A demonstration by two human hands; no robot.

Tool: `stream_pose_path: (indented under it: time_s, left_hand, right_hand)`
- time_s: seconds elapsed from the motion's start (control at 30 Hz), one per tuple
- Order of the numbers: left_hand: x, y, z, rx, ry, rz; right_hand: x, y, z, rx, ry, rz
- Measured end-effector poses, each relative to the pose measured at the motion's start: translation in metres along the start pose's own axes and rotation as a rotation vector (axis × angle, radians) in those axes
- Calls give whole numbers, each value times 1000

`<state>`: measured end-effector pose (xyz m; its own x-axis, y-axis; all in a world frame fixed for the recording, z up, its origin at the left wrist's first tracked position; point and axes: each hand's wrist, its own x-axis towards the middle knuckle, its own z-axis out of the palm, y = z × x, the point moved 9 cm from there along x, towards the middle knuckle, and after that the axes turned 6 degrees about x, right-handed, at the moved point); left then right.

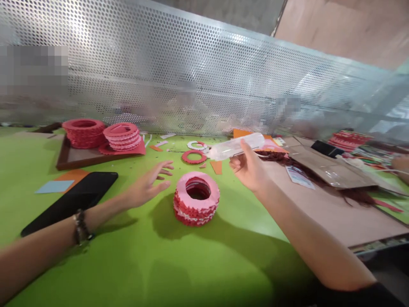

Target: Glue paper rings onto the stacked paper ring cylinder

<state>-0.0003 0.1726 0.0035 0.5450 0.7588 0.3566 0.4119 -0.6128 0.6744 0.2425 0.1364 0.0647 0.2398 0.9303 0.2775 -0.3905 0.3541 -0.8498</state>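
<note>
My right hand (pixel 247 166) is raised above the green table (pixel 134 264) and grips a clear plastic bottle (pixel 234 147) that lies sideways with its tip pointing left. My left hand (pixel 148 183) hovers open, fingers spread, just left of a stack of pink and red scalloped paper rings (pixel 196 204). It touches nothing. A beaded bracelet (pixel 80 228) is on my left wrist. A single red ring (pixel 194 157) lies flat behind the stack.
A black phone (pixel 72 200) lies at the left. Two more ring stacks (pixel 84 132) (pixel 123 136) sit on a brown tray (pixel 73 160). A brown board (pixel 335 209) with paper and a bag is at the right. A perforated metal screen (pixel 204 81) closes the back. Another person's hand (pixel 401 164) shows far right.
</note>
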Motion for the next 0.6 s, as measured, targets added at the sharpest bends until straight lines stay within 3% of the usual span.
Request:
stream_pose_path:
  time_s: [0.23, 0.4, 0.6]
  left_hand:
    - [3, -5, 47, -211, -167, 12]
    - [1, -1, 58, -284, -227, 10]
    - [-1, 2, 59, -282, -232, 42]
  right_hand:
    - [5, 14, 17, -186, -139, -1]
    - [7, 20, 36, -311, -233, -10]
    - [6, 22, 59, -322, -440, -86]
